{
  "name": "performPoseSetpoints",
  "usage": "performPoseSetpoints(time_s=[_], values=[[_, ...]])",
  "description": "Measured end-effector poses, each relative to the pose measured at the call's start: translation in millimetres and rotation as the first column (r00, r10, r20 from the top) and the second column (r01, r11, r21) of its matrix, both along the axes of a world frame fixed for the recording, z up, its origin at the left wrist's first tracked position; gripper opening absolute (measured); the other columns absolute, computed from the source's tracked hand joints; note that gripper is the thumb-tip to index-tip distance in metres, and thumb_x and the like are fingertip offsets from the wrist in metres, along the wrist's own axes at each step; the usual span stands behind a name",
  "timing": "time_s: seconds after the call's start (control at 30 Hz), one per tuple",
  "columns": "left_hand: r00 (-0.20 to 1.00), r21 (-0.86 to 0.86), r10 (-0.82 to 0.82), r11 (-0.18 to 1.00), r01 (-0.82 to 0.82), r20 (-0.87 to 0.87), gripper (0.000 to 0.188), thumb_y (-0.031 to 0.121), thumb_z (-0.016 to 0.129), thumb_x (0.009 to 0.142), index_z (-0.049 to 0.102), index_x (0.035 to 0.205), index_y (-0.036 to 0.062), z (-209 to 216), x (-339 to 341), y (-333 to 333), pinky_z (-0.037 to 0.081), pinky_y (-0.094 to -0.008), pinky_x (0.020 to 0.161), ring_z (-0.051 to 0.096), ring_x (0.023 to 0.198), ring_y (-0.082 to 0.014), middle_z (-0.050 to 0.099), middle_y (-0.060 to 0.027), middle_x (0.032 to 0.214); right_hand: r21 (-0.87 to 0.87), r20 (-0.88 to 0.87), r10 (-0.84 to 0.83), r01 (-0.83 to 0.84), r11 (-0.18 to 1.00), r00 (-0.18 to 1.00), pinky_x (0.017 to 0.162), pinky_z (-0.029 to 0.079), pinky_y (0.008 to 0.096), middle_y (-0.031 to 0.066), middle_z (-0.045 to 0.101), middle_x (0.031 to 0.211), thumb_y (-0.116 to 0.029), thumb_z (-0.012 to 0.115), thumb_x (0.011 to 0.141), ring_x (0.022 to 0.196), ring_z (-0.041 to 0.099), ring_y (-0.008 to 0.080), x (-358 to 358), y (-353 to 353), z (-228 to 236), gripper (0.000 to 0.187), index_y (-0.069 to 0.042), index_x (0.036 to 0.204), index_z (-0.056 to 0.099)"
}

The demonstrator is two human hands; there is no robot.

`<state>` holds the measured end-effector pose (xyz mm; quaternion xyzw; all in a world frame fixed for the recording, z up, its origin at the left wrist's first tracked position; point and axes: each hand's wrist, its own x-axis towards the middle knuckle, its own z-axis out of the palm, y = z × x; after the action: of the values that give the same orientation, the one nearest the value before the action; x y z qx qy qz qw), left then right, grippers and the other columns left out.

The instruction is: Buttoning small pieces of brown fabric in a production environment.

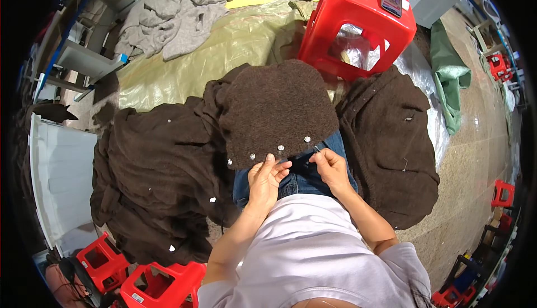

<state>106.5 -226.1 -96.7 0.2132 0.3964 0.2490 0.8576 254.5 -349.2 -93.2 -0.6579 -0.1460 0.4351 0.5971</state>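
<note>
Hands at brown knit — white bin

Here we are up on the wearer's head, left lens of the pair, looking steeply down the white shirt. Close in, just below centre, come the left hand and right hand! Upright, unmirrored, and sweeping wide: a stool ahead at the top, floor curving away right, black closing round the rim.
</note>
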Motion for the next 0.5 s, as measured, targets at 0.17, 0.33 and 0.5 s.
performPoseSetpoints(time_s=[0.17,0.33,0.5], values=[[0.997,0.014,-0.053,0.999,0.052,0.056,0.026,0.028,0.06,0.098,0.064,0.09,0.0034,-5.9,-5.4,0.1,0.051,-0.0273,0.067,0.064,0.078,-0.0159,0.068,-0.0078,0.091,0.045,0.17,0.007,-0.015,0.999,0.985,0.062,0.04,0.0195,-0.0057,0.059,0.077,-0.015,0.07,0.089,0.071,0.048,0.0013,-7.3,3.1,-4.7,0.015,-0.001,0.087,0.066],[0.996,0.05,-0.067,0.997,0.064,0.058,0.026,0.028,0.06,0.098,0.064,0.09,0.0037,-12.5,-6.4,-1.2,0.051,-0.0269,0.067,0.062,0.077,-0.0144,0.067,-0.0069,0.089,0.056,0.062,0.022,-0.026,0.998,0.998,0.06,0.041,0.0198,-0.004,0.063,0.075,-0.015,0.072,0.088,0.069,0.051,0.002,-17.2,17.0,3.5,0.015,0.0,0.088,0.069],[0.996,0.103,-0.08,0.992,0.074,0.051,0.026,0.028,0.06,0.098,0.064,0.09,0.0032,-11.4,-6.0,-2.1,0.05,-0.0264,0.064,0.062,0.074,-0.0132,0.066,-0.0073,0.084,0.054,-0.007,0.074,-0.073,0.996,0.997,0.058,0.041,0.0201,-0.0035,0.062,0.07,-0.016,0.074,0.085,0.065,0.052,0.0028,-23.9,39.7,18.1,0.016,0.0,0.086,0.07]])
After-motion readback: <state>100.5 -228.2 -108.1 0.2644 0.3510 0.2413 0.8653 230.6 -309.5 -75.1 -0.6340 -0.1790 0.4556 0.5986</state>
